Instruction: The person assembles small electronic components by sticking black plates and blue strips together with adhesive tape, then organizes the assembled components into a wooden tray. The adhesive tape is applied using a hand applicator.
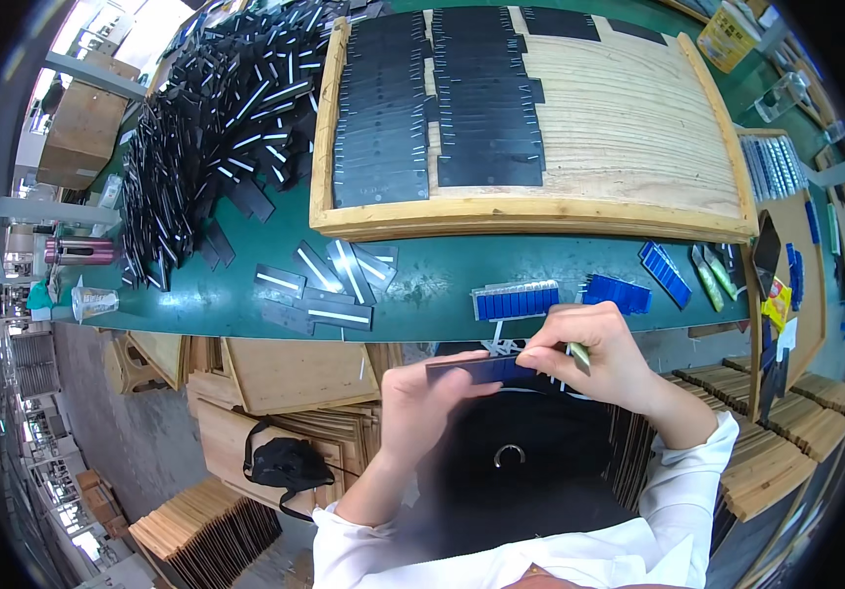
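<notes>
In front of my chest, both hands meet at a thin dark rectangular strip (486, 369). My left hand (417, 404) is at the strip's left end, fingers along it and the thumb smeared by motion. My right hand (594, 351) pinches the right end between thumb and fingers. A green-handled tool (579, 356) is tucked in that same hand; its working end is hidden. Just beyond, at the table's near edge, lies a block of blue rectangular pieces (516, 301). More blue pieces (617, 294) lie to its right.
On the green table (422, 265), a wooden tray (530, 208) holds rows of black strips. A large heap of black strips (182, 167) fills the left; several loose strips (324, 285) lie nearer. Green-handled tools (712, 278) rest right. Wooden boards (201, 530) and a black bag (290, 461) are below.
</notes>
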Action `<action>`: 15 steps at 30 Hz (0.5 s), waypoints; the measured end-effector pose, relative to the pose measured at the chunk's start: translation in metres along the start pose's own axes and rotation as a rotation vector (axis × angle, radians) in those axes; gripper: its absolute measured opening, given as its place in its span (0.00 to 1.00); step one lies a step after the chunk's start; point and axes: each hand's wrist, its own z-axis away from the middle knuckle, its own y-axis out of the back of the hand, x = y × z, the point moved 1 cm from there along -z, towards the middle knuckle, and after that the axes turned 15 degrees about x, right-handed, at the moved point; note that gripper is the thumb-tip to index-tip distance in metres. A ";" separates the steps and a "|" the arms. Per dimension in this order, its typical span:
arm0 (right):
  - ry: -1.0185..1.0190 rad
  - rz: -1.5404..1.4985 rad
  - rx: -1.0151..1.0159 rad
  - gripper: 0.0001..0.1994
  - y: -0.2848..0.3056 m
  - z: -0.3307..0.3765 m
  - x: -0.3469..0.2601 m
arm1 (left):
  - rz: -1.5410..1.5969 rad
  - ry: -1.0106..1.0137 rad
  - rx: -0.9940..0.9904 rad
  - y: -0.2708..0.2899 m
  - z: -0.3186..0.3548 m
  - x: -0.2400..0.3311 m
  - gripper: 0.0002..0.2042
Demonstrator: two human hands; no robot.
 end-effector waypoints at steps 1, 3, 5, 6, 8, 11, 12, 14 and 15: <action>-0.003 0.006 0.002 0.04 -0.001 0.000 -0.001 | -0.221 0.002 -0.015 -0.003 0.000 0.003 0.11; 0.009 -0.011 0.000 0.04 -0.002 0.001 -0.002 | -0.243 0.014 -0.010 -0.015 -0.001 0.004 0.11; -0.013 -0.023 -0.005 0.04 -0.002 0.001 -0.002 | -0.269 0.026 -0.002 -0.018 0.000 0.005 0.11; -0.032 -0.038 -0.010 0.04 -0.001 0.001 -0.002 | -0.292 0.043 -0.014 -0.018 0.001 0.006 0.13; -0.060 -0.049 -0.020 0.04 0.001 0.002 -0.002 | -0.315 0.062 -0.029 -0.017 0.002 0.009 0.15; -0.122 -0.066 -0.036 0.04 0.004 0.000 -0.001 | -0.347 -0.065 0.060 -0.023 0.002 0.015 0.23; -0.154 -0.073 -0.044 0.04 0.005 -0.001 0.000 | -0.351 -0.228 0.152 -0.029 0.001 0.017 0.26; -0.126 -0.046 -0.038 0.04 0.007 -0.003 -0.003 | -0.737 -0.610 0.089 -0.030 -0.002 0.027 0.29; -0.183 -0.093 -0.059 0.04 0.008 -0.003 -0.003 | -1.022 -0.829 -0.028 -0.028 -0.005 0.037 0.28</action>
